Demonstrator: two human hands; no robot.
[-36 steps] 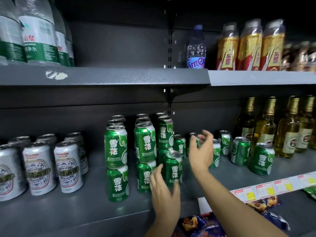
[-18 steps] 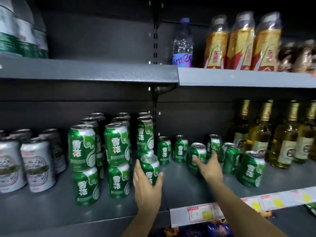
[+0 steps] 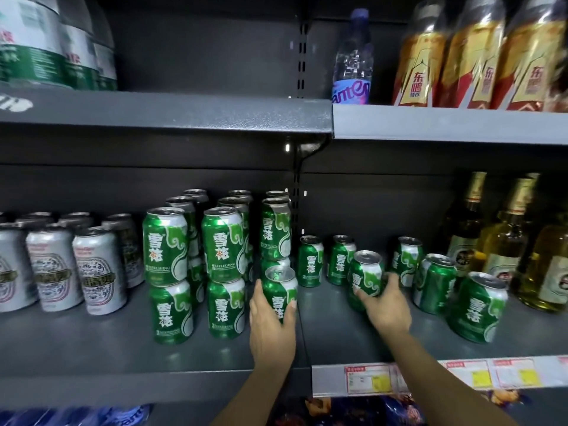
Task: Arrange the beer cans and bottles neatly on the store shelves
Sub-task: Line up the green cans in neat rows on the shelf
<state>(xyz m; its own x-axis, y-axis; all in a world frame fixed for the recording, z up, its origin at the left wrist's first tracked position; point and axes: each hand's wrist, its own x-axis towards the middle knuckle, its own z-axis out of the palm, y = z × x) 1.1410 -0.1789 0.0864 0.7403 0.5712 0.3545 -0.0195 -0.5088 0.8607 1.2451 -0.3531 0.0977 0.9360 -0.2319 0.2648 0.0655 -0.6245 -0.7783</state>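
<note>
left of centre the green stacks (image 3: 196, 272) stood tidy; each hand, left hand (image 3: 270, 330) and right hand (image 3: 385, 305), gripped one loose can (image 3: 280, 290), (image 3: 365, 279); several at right (image 3: 433, 281) seemed left.

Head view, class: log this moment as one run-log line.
left hand: grips green beer can beside stacks | right hand: grips loose green can | shelf: tidying unfinished

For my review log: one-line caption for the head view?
Left hand and right hand each grip a green beer can beside two-high green stacks on the grey shelf.
</note>
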